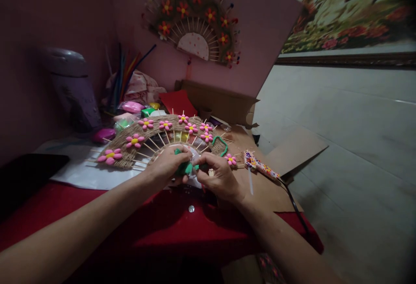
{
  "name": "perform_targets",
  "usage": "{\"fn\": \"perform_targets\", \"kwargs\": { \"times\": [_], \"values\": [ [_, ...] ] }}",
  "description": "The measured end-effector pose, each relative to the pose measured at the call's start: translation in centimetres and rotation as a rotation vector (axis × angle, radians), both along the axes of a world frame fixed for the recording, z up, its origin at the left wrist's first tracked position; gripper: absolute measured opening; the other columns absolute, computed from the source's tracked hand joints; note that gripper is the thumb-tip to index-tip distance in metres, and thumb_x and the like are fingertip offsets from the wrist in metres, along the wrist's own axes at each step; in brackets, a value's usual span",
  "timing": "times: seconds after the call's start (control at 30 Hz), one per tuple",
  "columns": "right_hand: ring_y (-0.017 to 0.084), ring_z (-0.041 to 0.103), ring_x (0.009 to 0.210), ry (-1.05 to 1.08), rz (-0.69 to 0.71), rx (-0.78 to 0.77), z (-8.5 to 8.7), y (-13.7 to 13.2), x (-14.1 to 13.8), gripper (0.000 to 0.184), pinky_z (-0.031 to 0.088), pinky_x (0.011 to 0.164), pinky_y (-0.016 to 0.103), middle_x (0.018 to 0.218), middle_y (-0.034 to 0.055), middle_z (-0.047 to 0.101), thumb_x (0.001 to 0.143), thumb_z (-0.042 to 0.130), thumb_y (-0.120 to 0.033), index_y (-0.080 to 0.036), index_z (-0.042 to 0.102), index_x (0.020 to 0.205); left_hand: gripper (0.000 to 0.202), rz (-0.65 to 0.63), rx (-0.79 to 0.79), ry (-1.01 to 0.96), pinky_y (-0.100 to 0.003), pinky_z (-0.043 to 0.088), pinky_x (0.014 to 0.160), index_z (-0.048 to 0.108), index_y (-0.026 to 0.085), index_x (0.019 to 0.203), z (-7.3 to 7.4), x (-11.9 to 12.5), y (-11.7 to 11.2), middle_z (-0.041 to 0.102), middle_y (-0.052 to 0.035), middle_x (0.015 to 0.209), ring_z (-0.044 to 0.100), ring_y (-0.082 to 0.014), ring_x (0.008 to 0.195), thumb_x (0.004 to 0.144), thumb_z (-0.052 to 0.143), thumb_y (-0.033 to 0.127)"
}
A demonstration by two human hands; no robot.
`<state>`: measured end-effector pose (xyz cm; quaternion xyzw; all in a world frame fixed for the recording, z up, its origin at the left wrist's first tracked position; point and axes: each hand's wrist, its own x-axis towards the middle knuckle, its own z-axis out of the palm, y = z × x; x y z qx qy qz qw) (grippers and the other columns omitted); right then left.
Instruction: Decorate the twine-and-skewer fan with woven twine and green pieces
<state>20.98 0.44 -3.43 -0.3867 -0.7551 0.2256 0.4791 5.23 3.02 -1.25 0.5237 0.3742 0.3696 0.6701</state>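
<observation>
My left hand [169, 162] is closed around a lump of dark green modelling clay [182, 168] that seems to sit in clear plastic. Close beside it, my right hand [217, 174] pinches a small bit of the same green clay at its fingertips. Just behind both hands lies a fan of sticks wound with twine [125, 138], decorated with pink flowers [134, 141] with yellow centres. A curved green clay strip [224, 143] runs along the fan's right end. The lower middle of the fan is partly hidden by my hands.
A flower-patterned glue gun [260, 166] lies on brown cardboard [269, 195] at the right. Bags of coloured clay [132, 107], pipe cleaners [125, 76] and a purple bottle [76, 91] stand behind. A finished fan [195, 45] hangs above. Red cloth [146, 227] covers the table.
</observation>
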Motion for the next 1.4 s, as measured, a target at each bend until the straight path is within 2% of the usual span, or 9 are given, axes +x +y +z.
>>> {"fn": "perform_targets", "kwargs": {
  "times": [0.17,0.3,0.43,0.6,0.8,0.9,1.03,1.23,1.4],
  "values": [
    [0.008,0.042,0.044,0.49,0.1,-0.364,0.5,0.5,0.4,0.009,0.034,0.043,0.021,0.053,-0.0049,0.052,0.07,0.064,-0.025,-0.018,0.058,0.069,0.008,0.088,-0.033,-0.078,-0.015,0.024,0.028,0.05,0.018,0.075,0.0,-0.1,0.3,0.051,0.0031,0.046,0.045,-0.0087,0.03,0.075,0.057,0.022],
    [0.007,0.046,0.043,0.742,0.191,-0.479,1.4,0.9,1.0,0.012,0.035,0.04,0.02,0.059,-0.0034,0.058,0.069,0.063,-0.027,-0.018,0.057,0.073,0.009,0.103,0.004,-0.061,-0.016,0.025,0.027,0.052,0.017,0.075,0.2,-0.7,0.9,0.051,0.0034,0.047,0.046,-0.0092,0.03,0.076,0.057,0.023],
    [0.009,0.052,0.049,0.706,0.234,-0.505,1.4,1.0,0.9,0.023,0.039,0.043,0.02,0.069,-0.0018,0.064,0.066,0.059,-0.021,-0.021,0.06,0.089,0.013,0.056,0.085,0.121,-0.016,0.027,0.029,0.058,0.017,0.077,1.0,-1.4,0.9,0.052,0.0032,0.046,0.046,-0.0092,0.032,0.074,0.063,0.028],
    [0.006,0.039,0.048,0.806,0.238,-0.591,1.8,0.6,1.0,0.003,0.032,0.043,0.019,0.063,-0.0018,0.051,0.061,0.051,-0.015,-0.017,0.054,0.062,0.002,-0.108,0.287,0.378,-0.016,0.021,0.031,0.067,0.015,0.066,2.1,-2.8,1.4,0.048,0.0029,0.042,0.037,-0.0059,0.031,0.065,0.067,0.017],
    [0.01,0.046,0.055,0.741,0.215,-0.66,2.0,0.5,0.9,0.009,0.035,0.045,0.021,0.067,0.0007,0.055,0.059,0.052,-0.016,-0.017,0.056,0.066,0.014,-0.252,0.521,0.536,-0.017,0.021,0.038,0.063,0.017,0.047,2.0,-4.1,2.0,0.048,0.0027,0.042,0.035,-0.0068,0.04,0.058,0.071,0.015],
    [0.011,0.049,0.055,0.691,0.207,-0.618,1.4,0.8,0.9,0.018,0.037,0.046,0.022,0.066,0.0008,0.059,0.056,0.052,-0.014,-0.017,0.06,0.071,0.011,-0.187,0.62,0.536,-0.018,0.022,0.042,0.065,0.017,0.053,1.9,-3.9,1.9,0.05,0.0027,0.047,0.037,-0.008,0.044,0.062,0.071,0.022],
    [0.009,0.04,0.048,0.713,0.224,-0.646,1.3,0.7,1.0,0.008,0.034,0.045,0.022,0.056,-0.0023,0.047,0.061,0.049,-0.017,-0.017,0.057,0.065,0.011,-0.025,0.751,0.555,-0.019,0.028,0.048,0.067,0.017,0.063,1.9,-3.1,1.5,0.057,0.0002,0.055,0.044,-0.0102,0.051,0.07,0.066,0.025],
    [0.01,0.041,0.056,0.731,0.226,-0.658,1.8,0.4,0.6,0.016,0.034,0.048,0.022,0.065,-0.0011,0.042,0.074,0.054,-0.032,-0.017,0.056,0.068,0.014,0.146,0.892,0.549,-0.021,0.035,0.055,0.068,0.017,0.071,1.5,-2.1,1.0,0.062,-0.0005,0.062,0.048,-0.0103,0.056,0.077,0.062,0.027],
    [0.013,0.046,0.061,0.683,0.273,-0.619,1.5,0.4,0.4,0.022,0.039,0.053,0.026,0.07,0.0027,0.049,0.079,0.053,-0.037,-0.017,0.063,0.081,0.018,0.182,0.901,0.401,-0.022,0.038,0.059,0.069,0.018,0.082,1.2,-1.6,0.5,0.068,-0.0021,0.075,0.054,-0.0116,0.065,0.083,0.058,0.032]
  ]
}}
